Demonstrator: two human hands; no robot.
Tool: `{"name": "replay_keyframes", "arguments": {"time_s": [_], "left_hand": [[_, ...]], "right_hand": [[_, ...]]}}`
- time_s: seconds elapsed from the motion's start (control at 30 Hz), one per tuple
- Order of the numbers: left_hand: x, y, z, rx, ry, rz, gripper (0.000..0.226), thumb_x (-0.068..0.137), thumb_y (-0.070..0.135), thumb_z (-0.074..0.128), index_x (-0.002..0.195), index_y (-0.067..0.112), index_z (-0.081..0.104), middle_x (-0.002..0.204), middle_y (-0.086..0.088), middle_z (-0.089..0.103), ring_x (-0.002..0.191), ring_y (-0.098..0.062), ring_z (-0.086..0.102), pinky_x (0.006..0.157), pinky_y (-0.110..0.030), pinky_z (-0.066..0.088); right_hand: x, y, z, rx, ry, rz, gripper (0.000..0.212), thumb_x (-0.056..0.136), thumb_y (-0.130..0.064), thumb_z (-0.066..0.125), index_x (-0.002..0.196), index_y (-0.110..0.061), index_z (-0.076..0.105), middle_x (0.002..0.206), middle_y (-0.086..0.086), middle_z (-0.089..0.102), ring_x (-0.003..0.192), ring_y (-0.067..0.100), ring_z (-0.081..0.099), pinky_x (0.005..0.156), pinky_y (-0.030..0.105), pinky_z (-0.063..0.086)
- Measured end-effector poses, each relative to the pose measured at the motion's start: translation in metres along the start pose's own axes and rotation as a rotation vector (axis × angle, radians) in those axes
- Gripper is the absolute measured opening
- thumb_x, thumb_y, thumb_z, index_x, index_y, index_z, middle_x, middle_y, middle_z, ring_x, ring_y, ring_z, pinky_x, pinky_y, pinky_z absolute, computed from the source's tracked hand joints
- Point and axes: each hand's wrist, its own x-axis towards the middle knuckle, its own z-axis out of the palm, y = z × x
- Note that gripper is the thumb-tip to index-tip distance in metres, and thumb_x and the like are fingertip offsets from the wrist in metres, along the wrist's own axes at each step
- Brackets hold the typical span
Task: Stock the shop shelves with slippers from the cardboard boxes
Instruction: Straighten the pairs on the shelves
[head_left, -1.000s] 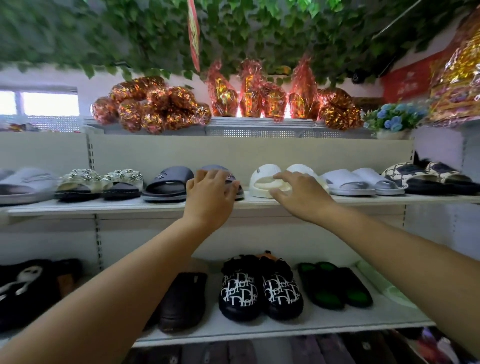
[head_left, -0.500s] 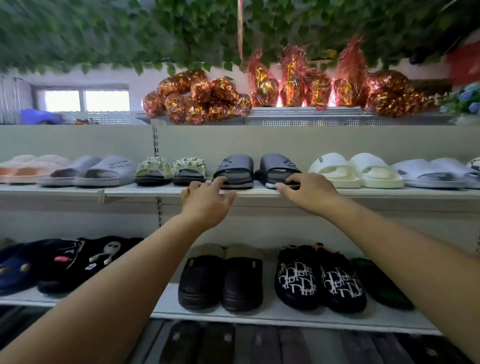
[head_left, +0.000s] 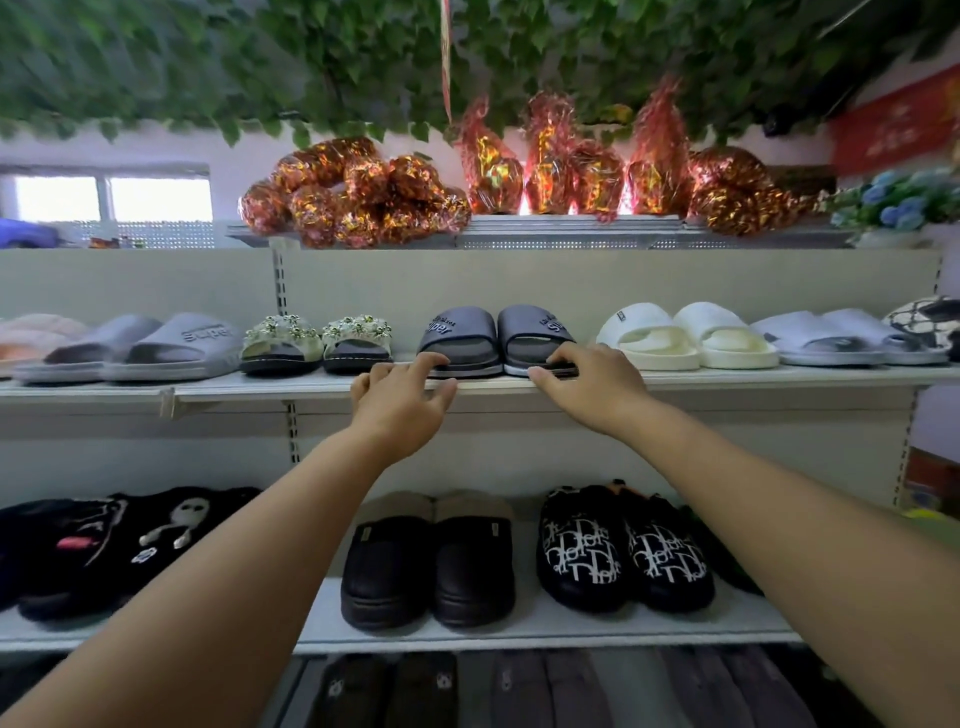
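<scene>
Left grip (head_left: 400, 402), fingers loosely spread, touches the left slide (head_left: 460, 338) at the shelf (head_left: 727, 376) edge. Right grip (head_left: 587, 387) pinches the right slide (head_left: 535, 332) by its near edge.

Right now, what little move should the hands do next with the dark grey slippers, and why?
Probably push the dark grey slides slightly back and square. The left hand and right hand rest on their front edges, which sit right at the shelf lip.
</scene>
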Motion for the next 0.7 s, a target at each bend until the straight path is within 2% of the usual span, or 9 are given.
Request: {"name": "replay_keyframes", "arguments": {"time_s": [0.13,0.2,0.3,0.4,0.53,0.63,0.7], "left_hand": [[-0.008,0.001,-0.017,-0.054,-0.070,0.002,0.049,0.102,0.057,0.042,0.148,0.040,0.040,0.144,-0.007,0.053,0.145,-0.025,0.027,0.115,-0.040,0.019],[-0.017,-0.002,-0.022,-0.137,-0.043,0.016,0.053,0.102,0.053,0.047,0.152,0.037,0.038,0.147,-0.008,0.050,0.147,-0.024,0.025,0.117,-0.040,0.022],[-0.030,-0.016,-0.024,-0.175,0.051,0.037,0.055,0.102,0.049,0.049,0.152,0.027,0.042,0.148,-0.002,0.052,0.145,-0.024,0.027,0.118,-0.044,0.029],[-0.040,-0.034,-0.034,-0.129,0.132,-0.023,0.053,0.103,0.046,0.049,0.149,0.019,0.047,0.150,-0.002,0.051,0.144,-0.026,0.030,0.117,-0.045,0.031],[-0.054,-0.070,-0.052,-0.026,0.181,-0.123,0.050,0.104,0.038,0.047,0.150,0.018,0.046,0.155,-0.007,0.044,0.144,-0.030,0.033,0.119,-0.044,0.028],[-0.060,-0.102,-0.064,0.097,0.155,-0.177,0.053,0.103,0.042,0.048,0.151,0.019,0.044,0.155,-0.012,0.044,0.144,-0.033,0.035,0.119,-0.046,0.028],[-0.059,-0.115,-0.076,0.105,0.142,-0.204,0.056,0.102,0.045,0.050,0.151,0.019,0.044,0.153,-0.013,0.046,0.143,-0.034,0.037,0.118,-0.047,0.031]], "right_hand": [[-0.004,0.000,-0.009,-0.008,-0.093,-0.013,0.060,0.088,-0.068,0.055,0.135,-0.030,0.056,0.136,0.005,0.058,0.130,0.029,0.049,0.109,0.044,0.042],[-0.012,-0.004,-0.012,0.020,-0.070,-0.020,0.066,0.090,-0.064,0.057,0.143,-0.027,0.050,0.142,0.007,0.053,0.135,0.029,0.044,0.113,0.045,0.038],[-0.023,-0.016,-0.014,0.059,0.021,-0.091,0.060,0.093,-0.051,0.062,0.143,-0.019,0.050,0.141,0.008,0.051,0.135,0.026,0.041,0.113,0.041,0.036],[-0.030,-0.037,-0.016,0.101,0.077,-0.219,0.047,0.094,-0.041,0.066,0.133,-0.016,0.059,0.136,0.007,0.056,0.130,0.026,0.046,0.107,0.034,0.037],[-0.026,-0.074,-0.010,0.091,-0.014,-0.399,0.044,0.097,-0.042,0.063,0.133,-0.018,0.061,0.134,0.003,0.059,0.128,0.022,0.049,0.103,0.031,0.037],[-0.023,-0.094,0.003,0.112,-0.077,-0.472,0.041,0.098,-0.038,0.063,0.132,-0.016,0.062,0.133,0.003,0.062,0.125,0.021,0.052,0.100,0.029,0.038],[-0.019,-0.104,0.017,0.133,-0.105,-0.494,0.038,0.097,-0.036,0.065,0.129,-0.015,0.064,0.129,0.005,0.065,0.121,0.022,0.056,0.101,0.032,0.043]]}}
